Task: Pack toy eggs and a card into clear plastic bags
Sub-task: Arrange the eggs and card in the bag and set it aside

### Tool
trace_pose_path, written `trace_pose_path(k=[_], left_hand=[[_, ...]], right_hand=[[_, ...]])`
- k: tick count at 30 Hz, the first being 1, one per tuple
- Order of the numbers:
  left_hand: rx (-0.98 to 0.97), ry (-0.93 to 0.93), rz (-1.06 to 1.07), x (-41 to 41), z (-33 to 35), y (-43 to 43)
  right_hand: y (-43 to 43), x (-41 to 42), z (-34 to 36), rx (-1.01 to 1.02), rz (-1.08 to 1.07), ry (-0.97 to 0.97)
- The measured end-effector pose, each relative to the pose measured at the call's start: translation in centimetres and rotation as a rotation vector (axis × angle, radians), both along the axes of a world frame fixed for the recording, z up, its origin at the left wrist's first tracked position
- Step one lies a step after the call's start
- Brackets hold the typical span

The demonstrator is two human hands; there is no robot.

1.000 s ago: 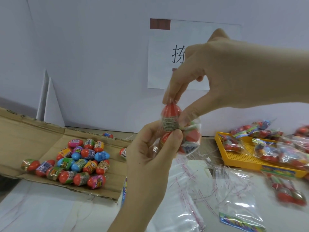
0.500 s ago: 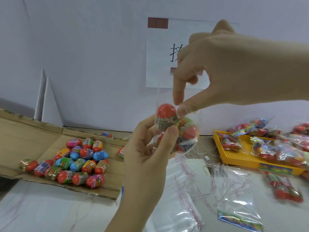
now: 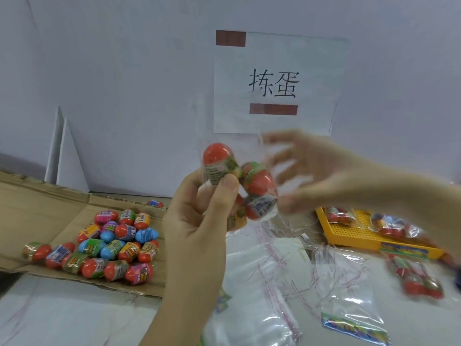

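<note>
Centre frame: my left hand (image 3: pixel 197 221) pinches clear bag (image 3: pixel 260 209) of toy eggs (image 3: pixel 257 179). Right of it: my right hand (image 3: pixel 324 176), blurred, fingers spread.

Your left hand (image 3: pixel 197 221) grips a clear bag (image 3: pixel 265 214) holding toy eggs (image 3: pixel 258 181); your blurred right hand (image 3: pixel 321 171) hovers beside it, fingers spread.

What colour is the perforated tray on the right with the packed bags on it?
Yellow tray, clearest in the head view.

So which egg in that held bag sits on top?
The red-topped egg, pinched by the left hand; the other eggs sit lower, to its right.
</note>
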State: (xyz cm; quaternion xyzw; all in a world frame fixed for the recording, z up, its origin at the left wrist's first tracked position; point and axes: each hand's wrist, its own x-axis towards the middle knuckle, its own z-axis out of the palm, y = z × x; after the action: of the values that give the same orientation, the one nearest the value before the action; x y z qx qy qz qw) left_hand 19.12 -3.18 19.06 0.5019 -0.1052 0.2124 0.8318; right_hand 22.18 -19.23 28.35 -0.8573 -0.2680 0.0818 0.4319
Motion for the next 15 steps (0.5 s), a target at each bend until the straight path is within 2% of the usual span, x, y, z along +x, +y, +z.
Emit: trace_pose_path(k=[2, 5, 7, 11, 15], left_hand=[[0.004, -0.002, -0.011, 0.0, 0.2, 0.6], [0.015, 0.013, 0.007, -0.2, 0.4, 0.8], [0.007, 0.003, 0.016, -0.1, 0.5, 1.1], [0.034, 0.007, -0.010, -0.1, 0.6, 1.5], [0.089, 0.019, -0.037, -0.1, 0.2, 1.5]], right_hand=[[0.5, -1.2, -3.4, 0.056, 0.091, 0.137], [2.0, -1.8, -6.4, 0.374, -0.003, 0.115], [2.3, -1.6, -7.2, 0.503, -0.050, 0.106], [3.0, -2.1, -8.9, 0.541, -0.102, -0.053], [3.6, -2.5, -10.2, 0.577, -0.104, -0.129]])
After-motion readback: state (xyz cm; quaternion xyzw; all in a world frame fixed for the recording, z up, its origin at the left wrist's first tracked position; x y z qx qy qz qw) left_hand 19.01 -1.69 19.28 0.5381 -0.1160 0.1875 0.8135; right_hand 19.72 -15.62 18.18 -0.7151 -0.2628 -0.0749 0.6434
